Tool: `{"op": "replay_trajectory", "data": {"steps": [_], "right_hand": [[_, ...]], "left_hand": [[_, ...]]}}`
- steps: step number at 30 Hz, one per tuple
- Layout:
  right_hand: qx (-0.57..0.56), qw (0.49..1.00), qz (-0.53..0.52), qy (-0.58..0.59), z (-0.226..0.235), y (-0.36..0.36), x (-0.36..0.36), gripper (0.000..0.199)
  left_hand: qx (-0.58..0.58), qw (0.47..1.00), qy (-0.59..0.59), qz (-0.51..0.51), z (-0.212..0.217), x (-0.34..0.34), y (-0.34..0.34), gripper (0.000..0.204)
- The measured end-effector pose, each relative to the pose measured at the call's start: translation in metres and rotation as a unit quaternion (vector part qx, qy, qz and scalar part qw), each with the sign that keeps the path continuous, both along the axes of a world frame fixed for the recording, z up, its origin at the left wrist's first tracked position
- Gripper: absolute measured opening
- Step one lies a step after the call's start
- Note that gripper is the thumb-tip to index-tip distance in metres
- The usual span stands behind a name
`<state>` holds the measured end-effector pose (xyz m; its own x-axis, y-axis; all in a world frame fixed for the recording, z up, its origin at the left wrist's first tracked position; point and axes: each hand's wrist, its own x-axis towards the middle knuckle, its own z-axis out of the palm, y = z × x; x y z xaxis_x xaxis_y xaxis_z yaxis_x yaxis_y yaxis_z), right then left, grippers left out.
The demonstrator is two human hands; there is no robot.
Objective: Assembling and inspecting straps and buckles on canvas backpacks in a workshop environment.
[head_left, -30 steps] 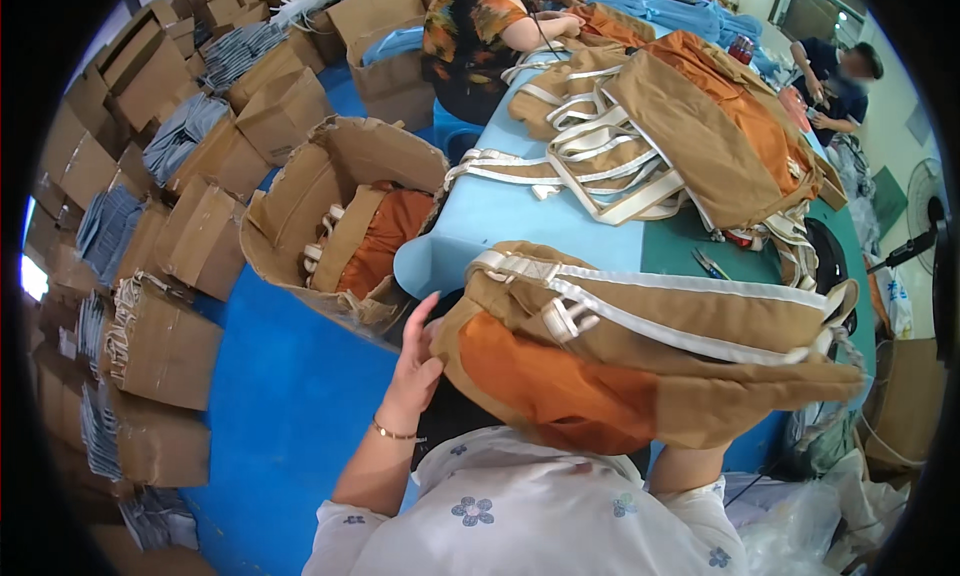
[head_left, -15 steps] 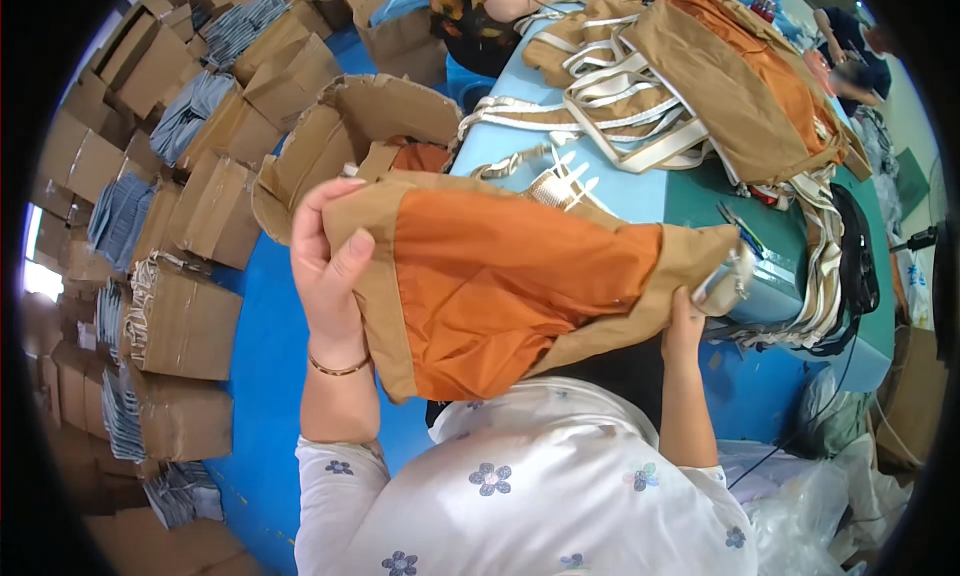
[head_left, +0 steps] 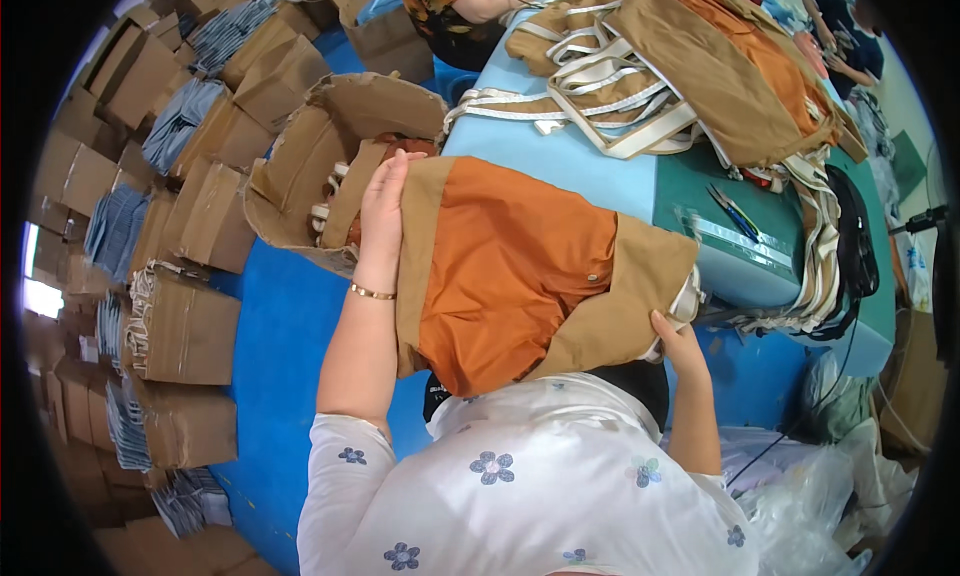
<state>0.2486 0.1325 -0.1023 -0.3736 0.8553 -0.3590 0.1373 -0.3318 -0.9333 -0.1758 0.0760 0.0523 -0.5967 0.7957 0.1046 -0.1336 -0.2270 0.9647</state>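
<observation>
A tan fabric bag with a large orange panel (head_left: 510, 266) hangs spread out in front of my body. My left hand (head_left: 380, 208) holds its left tan border, fingers straight and close together along the edge; how its thumb grips is hidden. My right hand (head_left: 682, 344) pinches the lower right tan end, thumb on the front and the other fingers mostly behind the cloth. A bit of white strap (head_left: 686, 302) sticks out beside my right hand. A small round snap shows on the orange panel's right part.
An open cardboard box (head_left: 290, 166) with tan and rust pieces stands just beyond my left hand. Tan and orange bags with white straps (head_left: 700, 76) pile on the table (head_left: 600, 181). Snips (head_left: 735, 214) lie at its near right. Stacked cartons (head_left: 190, 326) line the left. Another person (head_left: 455, 21) works opposite.
My left hand has shifted right and its fingers have straightened along the edge. The bag has swung more upright, and my right hand has dropped slightly with its end.
</observation>
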Motion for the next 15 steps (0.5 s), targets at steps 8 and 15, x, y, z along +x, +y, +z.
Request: {"op": "replay_trajectory", "data": {"steps": [8, 15], "right_hand": [[0.006, 0.999, 0.049, -0.005, -0.004, -0.011, 0.023, 0.056], [0.260, 0.935, -0.074, -0.231, 0.030, 0.034, 0.030, 0.039]], "left_hand": [[-0.064, 0.995, -0.048, -0.056, -0.045, -0.027, -0.003, 0.021], [-0.073, 0.972, -0.141, -0.173, -0.022, -0.001, -0.016, 0.031]]}}
